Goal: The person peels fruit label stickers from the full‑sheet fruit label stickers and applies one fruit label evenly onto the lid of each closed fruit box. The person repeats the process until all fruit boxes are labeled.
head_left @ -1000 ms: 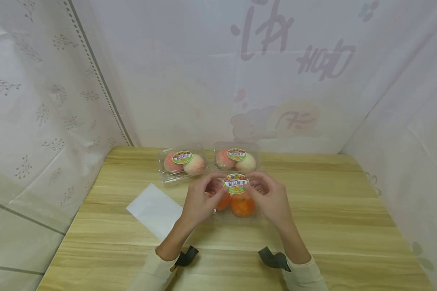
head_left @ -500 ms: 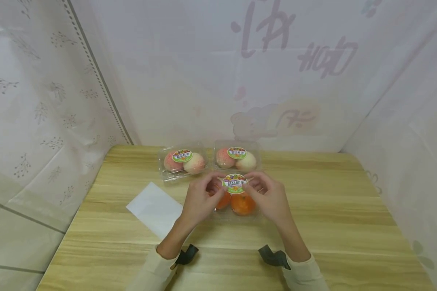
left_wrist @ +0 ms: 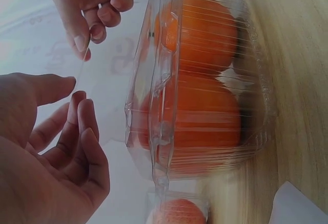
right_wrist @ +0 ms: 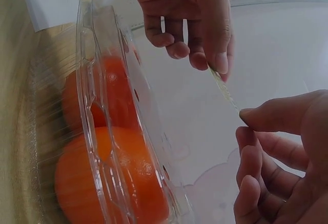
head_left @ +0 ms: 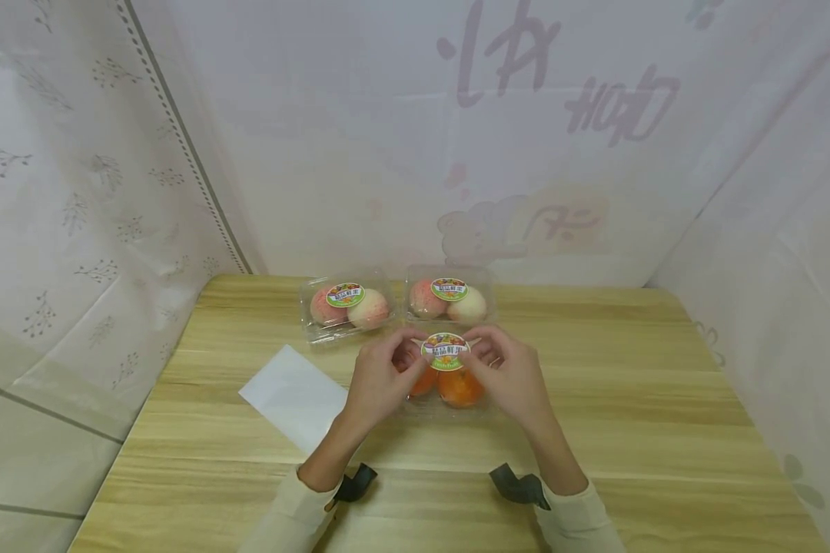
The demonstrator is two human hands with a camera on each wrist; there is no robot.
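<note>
Both hands hold one oval fruit sticker (head_left: 446, 352) between them, above a clear plastic box (left_wrist: 177, 80). My left hand (head_left: 382, 376) pinches the sticker's left edge between thumb and fingertips. At its other edge my right hand (head_left: 512, 375) pinches it the same way. Seen edge-on in the right wrist view, the sticker is a thin strip apart from the box lid. Inside the closed box sit two oranges (head_left: 460, 387), side by side. The lid's middle is hidden behind the sticker in the head view.
Two more clear boxes, the left box (head_left: 313, 335) and the right box (head_left: 486, 278), stand at the back, each with two pink-white peaches and an oval label. White paper (head_left: 292, 393) lies left on the wooden table (head_left: 636, 430). Printed cloth (head_left: 332, 138) hangs behind.
The sticker has shifted down very slightly in the head view, still pinched by both hands. The hands have barely moved, and the boxes and paper stay in place.
</note>
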